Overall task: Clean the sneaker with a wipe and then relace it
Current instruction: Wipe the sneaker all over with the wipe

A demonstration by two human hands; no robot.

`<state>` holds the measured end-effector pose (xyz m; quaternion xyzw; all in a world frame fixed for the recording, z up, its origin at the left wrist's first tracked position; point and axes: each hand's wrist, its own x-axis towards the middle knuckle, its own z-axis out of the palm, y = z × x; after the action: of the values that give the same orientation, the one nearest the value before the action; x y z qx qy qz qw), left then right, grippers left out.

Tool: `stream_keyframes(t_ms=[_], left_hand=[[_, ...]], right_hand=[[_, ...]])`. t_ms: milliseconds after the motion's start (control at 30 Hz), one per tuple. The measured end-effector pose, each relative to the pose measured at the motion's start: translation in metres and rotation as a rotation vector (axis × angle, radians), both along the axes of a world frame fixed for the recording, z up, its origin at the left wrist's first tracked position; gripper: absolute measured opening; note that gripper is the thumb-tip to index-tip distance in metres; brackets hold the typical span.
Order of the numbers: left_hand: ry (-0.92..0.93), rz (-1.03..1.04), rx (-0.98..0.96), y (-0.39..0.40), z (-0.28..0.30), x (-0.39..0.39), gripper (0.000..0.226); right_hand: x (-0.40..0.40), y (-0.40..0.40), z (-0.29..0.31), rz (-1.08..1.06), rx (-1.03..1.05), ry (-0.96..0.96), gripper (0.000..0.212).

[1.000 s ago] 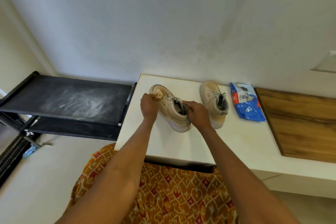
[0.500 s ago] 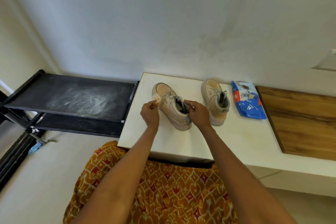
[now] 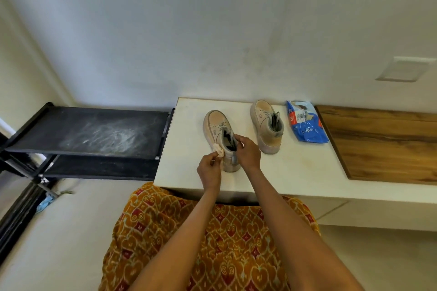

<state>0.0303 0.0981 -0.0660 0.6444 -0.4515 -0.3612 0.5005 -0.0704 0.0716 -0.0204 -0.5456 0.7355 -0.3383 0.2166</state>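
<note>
A beige sneaker (image 3: 216,125) with grey laces stands on the white counter (image 3: 295,168), toe pointing away from me. My right hand (image 3: 247,151) grips its collar at the heel. My left hand (image 3: 209,168) pinches a crumpled, soiled wipe (image 3: 218,150) against the sneaker's left side near the heel. The second beige sneaker (image 3: 266,125) stands to the right, laced, apart from both hands.
A blue wipes pack (image 3: 306,126) lies right of the second sneaker. A wooden panel (image 3: 383,144) covers the counter's right part. A dusty black rack (image 3: 94,134) stands to the left. My patterned orange garment (image 3: 212,243) fills the foreground.
My left hand has drawn the wipe back from the sneaker's toe along its left side to the heel. The right hand has stayed on the collar. The sneaker's heel has swung towards me.
</note>
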Motion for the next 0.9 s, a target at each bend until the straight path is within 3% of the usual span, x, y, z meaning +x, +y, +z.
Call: stream_keyframes(t_ms=[200, 367, 433, 533, 600, 800, 900], left_hand=[[-0.050, -0.064, 0.009, 0.036, 0.002, 0.000, 0.022], [-0.019, -0.126, -0.137, 0.058, 0.033, -0.013, 0.009], [0.086, -0.210, -0.123, 0.060, 0.054, -0.033, 0.008], [0.358, -0.360, 0.095, 0.056, 0.086, -0.077, 0.010], [0.442, -0.443, 0.262, 0.063, 0.101, -0.116, 0.008], [0.468, -0.622, 0.581, 0.123, 0.093, -0.220, 0.011], [0.368, -0.735, 0.686, 0.174, 0.065, -0.268, 0.020]], right_hand=[[0.005, 0.018, 0.005, 0.017, 0.052, -0.183, 0.032], [-0.022, 0.053, 0.018, 0.044, 0.052, -0.597, 0.029], [-0.042, 0.070, 0.028, 0.103, 0.088, -0.761, 0.029], [-0.079, 0.095, 0.040, 0.106, 0.060, -0.934, 0.034], [-0.114, 0.118, 0.045, 0.019, -0.025, -0.948, 0.032], [-0.214, 0.215, 0.028, -0.264, -0.120, -0.897, 0.025], [-0.243, 0.277, 0.007, -0.506, -0.144, -0.862, 0.014]])
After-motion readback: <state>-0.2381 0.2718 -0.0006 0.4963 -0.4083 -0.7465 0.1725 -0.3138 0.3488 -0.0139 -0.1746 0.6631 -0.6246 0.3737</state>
